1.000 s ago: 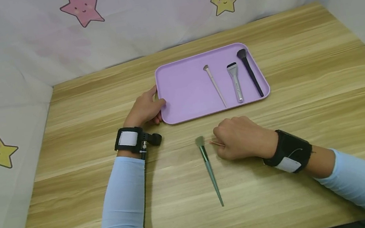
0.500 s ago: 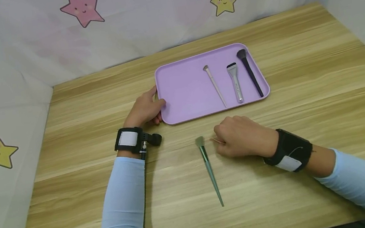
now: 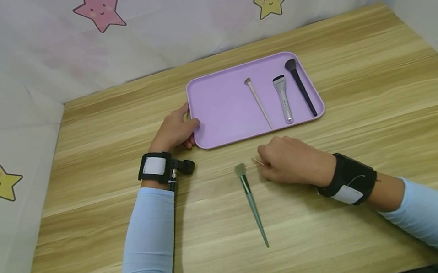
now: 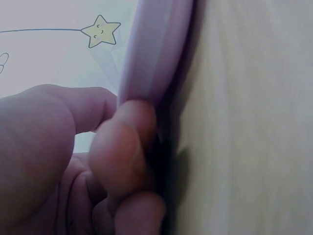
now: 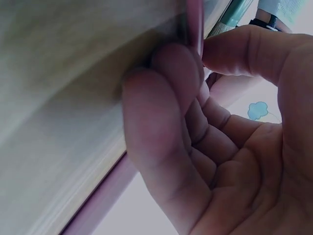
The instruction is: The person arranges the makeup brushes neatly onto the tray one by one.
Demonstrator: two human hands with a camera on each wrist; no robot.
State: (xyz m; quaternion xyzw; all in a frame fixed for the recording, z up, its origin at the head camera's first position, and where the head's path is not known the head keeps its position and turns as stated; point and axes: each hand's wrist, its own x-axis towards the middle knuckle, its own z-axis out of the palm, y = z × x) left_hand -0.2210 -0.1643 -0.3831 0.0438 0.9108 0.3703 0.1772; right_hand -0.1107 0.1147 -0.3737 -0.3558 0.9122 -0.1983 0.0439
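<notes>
My left hand grips the left edge of a lilac tray, thumb over the rim. In the left wrist view its fingers pinch the tray's rim. On the tray's right half lie a thin pale makeup brush, a silver flat-headed brush and a black makeup brush. My right hand pinches a slim pink makeup brush handle between thumb and fingers, just above the table; its other end is hidden. Left of that hand, a green makeup brush lies on the table.
The wooden table meets a white cloth backdrop printed with stars behind the tray and along the left. Both wrists carry black straps, and a small camera juts from the left one.
My right hand has moved slightly up toward the tray, and the pink handle's visible tip has turned and shifted a little. The left hand and tray stay put.
</notes>
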